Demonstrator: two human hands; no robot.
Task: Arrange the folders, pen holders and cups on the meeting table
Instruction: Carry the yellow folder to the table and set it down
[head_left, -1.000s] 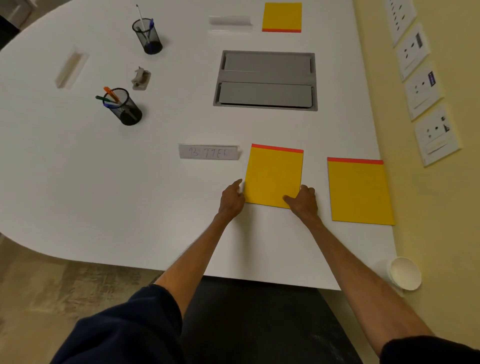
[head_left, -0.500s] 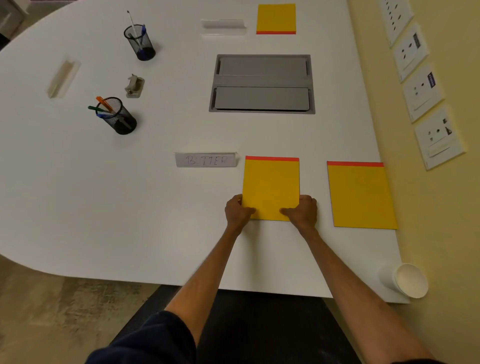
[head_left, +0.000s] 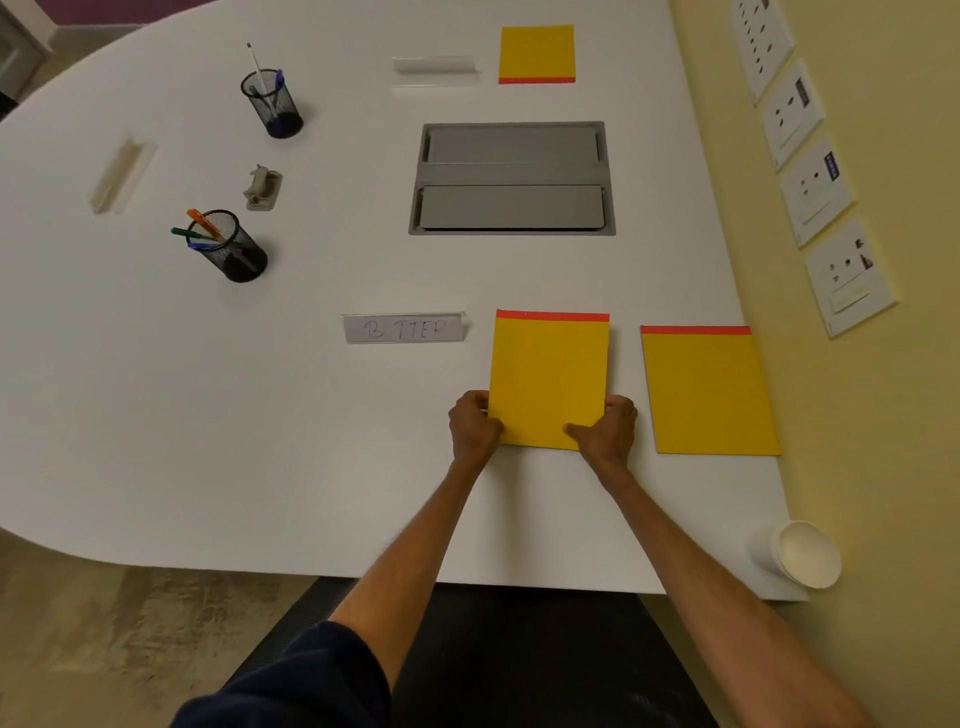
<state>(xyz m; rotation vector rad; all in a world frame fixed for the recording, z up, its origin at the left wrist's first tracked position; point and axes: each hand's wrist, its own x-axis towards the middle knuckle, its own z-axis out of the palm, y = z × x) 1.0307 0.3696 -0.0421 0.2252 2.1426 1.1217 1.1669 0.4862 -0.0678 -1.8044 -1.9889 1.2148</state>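
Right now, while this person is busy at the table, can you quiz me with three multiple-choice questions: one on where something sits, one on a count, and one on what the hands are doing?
1. Where is the paper cup?
A) by the pen holders
B) at the near right corner of the table
C) on the grey hatch

2. How many yellow folders lie on the table?
A) two
B) three
C) four

3. What are the hands doing?
A) hanging idle
B) lifting a pen
C) gripping a folder's lower corners

Answers:
1 B: the cup is at the corner by the wall.
2 B: two folders lie side by side on the near side and one on the far side.
3 C: the left hand and right hand curl round the lower corners of the middle folder.
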